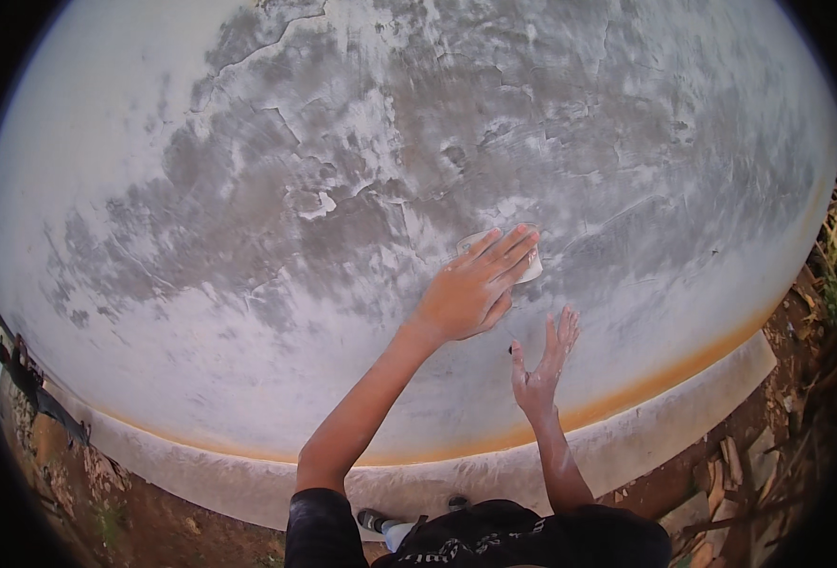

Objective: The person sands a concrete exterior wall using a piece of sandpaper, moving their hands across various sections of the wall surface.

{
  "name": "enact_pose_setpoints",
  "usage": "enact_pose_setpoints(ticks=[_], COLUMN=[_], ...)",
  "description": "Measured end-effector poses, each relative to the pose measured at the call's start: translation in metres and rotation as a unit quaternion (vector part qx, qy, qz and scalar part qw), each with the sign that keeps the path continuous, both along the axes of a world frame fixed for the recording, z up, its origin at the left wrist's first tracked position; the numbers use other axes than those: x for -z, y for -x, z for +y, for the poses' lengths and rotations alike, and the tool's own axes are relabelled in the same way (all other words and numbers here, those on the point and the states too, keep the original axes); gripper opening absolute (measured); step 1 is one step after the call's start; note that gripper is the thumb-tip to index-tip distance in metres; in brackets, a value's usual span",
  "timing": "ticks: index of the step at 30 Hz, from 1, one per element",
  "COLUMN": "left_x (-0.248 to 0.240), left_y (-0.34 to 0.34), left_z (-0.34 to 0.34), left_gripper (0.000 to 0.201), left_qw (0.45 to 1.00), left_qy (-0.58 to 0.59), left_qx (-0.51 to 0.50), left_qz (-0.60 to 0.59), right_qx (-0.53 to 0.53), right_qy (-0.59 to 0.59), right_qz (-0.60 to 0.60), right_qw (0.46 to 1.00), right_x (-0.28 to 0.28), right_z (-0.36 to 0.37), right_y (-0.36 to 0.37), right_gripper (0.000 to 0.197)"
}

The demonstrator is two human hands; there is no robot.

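Note:
A pale sheet (532, 269), which looks like sandpaper, lies against the rough white and grey wall (276, 331). My left hand (480, 284) presses it there with outstretched fingers, hiding most of it. Lower and to the right, my right hand (546, 364) has its fingers apart and holds nothing. Whitish dust coats that hand and forearm. Beside its thumb shows a small dark spot that I cannot make out. Around the sheet the wall has grey worn patches, cracks and a flaked chip (320, 204).
An orange-brown stained band (617, 402) runs along the wall's foot. Below it juts a concrete ledge (238, 488), with my shoe (371, 520) close by. Brown soil and broken pieces (721, 492) lie at the lower right. Far left, a person in dark clothes (35, 388) is visible.

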State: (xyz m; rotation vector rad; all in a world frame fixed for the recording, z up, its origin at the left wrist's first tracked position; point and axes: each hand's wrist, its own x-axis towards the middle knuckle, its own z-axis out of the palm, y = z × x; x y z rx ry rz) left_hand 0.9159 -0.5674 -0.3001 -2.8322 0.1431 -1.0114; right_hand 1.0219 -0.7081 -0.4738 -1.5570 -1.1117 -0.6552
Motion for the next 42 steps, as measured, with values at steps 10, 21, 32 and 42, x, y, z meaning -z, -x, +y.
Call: enact_pose_setpoints(ticks=[10, 21, 32, 42], left_x=[-0.022, -0.009, 0.102, 0.112], left_y=[0.048, 0.087, 0.116, 0.117], left_z=[0.032, 0.084, 0.107, 0.106], left_gripper=[0.056, 0.059, 0.053, 0.055], left_qw=[0.999, 0.919, 0.887, 0.890], left_qy=[-0.020, -0.147, -0.079, -0.087], left_qx=[0.029, -0.249, -0.322, -0.319], left_qz=[-0.017, -0.268, -0.321, -0.315], right_qx=[-0.039, -0.052, -0.080, -0.125], right_qy=[0.006, -0.087, -0.145, 0.027], right_qz=[-0.234, -0.320, -0.321, -0.430], right_qw=[0.971, 0.942, 0.933, 0.894], right_x=[-0.085, -0.191, -0.272, -0.222], right_z=[0.069, 0.081, 0.094, 0.099], right_y=[-0.005, -0.019, -0.020, -0.027], right_gripper=[0.064, 0.042, 0.049, 0.052])
